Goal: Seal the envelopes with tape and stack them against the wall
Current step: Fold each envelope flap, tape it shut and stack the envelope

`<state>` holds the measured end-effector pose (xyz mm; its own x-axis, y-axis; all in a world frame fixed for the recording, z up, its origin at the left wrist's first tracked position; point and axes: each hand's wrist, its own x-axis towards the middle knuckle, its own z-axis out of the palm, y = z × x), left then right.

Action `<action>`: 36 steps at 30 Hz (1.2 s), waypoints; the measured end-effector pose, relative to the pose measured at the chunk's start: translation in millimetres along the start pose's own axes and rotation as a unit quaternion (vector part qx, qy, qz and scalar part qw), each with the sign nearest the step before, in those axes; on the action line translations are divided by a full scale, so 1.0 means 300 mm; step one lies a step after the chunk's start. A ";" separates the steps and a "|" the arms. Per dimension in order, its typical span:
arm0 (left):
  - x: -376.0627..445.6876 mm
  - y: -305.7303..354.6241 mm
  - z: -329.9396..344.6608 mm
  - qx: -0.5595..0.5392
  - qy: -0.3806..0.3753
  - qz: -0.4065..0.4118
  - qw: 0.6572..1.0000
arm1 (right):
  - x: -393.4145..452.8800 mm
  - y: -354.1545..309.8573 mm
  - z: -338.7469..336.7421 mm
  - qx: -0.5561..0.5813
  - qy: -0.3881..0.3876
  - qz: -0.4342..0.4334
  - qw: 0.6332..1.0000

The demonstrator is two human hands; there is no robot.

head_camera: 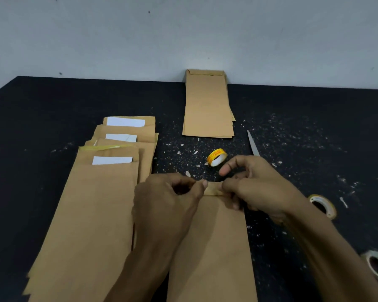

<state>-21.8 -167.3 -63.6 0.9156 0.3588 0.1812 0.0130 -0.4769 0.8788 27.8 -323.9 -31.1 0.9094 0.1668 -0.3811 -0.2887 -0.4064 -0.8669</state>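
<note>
At the moment of inspection the person was folding down and sealing the flap [213, 189] of a brown envelope [212, 247] lying lengthwise on the dark tabletop [52, 110] directly in front of them. The left hand [168, 201] had its fingers curled and its thumb tip pressed on the flap's left end; the right hand [255, 186] pinched the flap's right end with curled fingers, its index finger raised clear. Both grips were therefore closed on the flap, with the envelope body extending from under them toward the camera. Whether tape already lay across the flap could not be determined. In my judgement the step is best done by keeping the fold crease square to the envelope's sides, holding one end firm while the other thumb smooths outward, so that no wrinkle is trapped. A yellow tape roll [217, 157] lay just beyond the right hand, with scissors [253, 143] near it, partly hidden. Unsealed envelopes [109, 171], white inserts showing, lay fanned at the left, just beside the work. The finished stack [207, 103] leaned against the wall [183, 35], well apart from the hands. Two further tape rolls [322, 205] lay at the right.
</note>
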 end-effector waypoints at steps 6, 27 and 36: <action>-0.016 -0.008 0.014 0.027 0.018 0.036 0.999 | 0.014 0.047 0.020 -0.038 0.057 -0.040 0.997; -0.033 -0.020 0.040 0.160 0.031 0.105 0.981 | 0.009 0.081 0.055 -0.178 0.115 -0.069 0.975; 0.027 0.003 -0.017 0.186 0.006 -0.018 0.982 | -0.007 0.071 0.056 -0.179 0.115 -0.079 0.974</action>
<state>-16.4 -160.9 -59.0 0.9074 0.3887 0.1594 0.1932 -0.7230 0.6633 14.8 -317.9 -54.0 0.9889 0.0625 -0.1345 -0.0554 -0.6858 -0.7257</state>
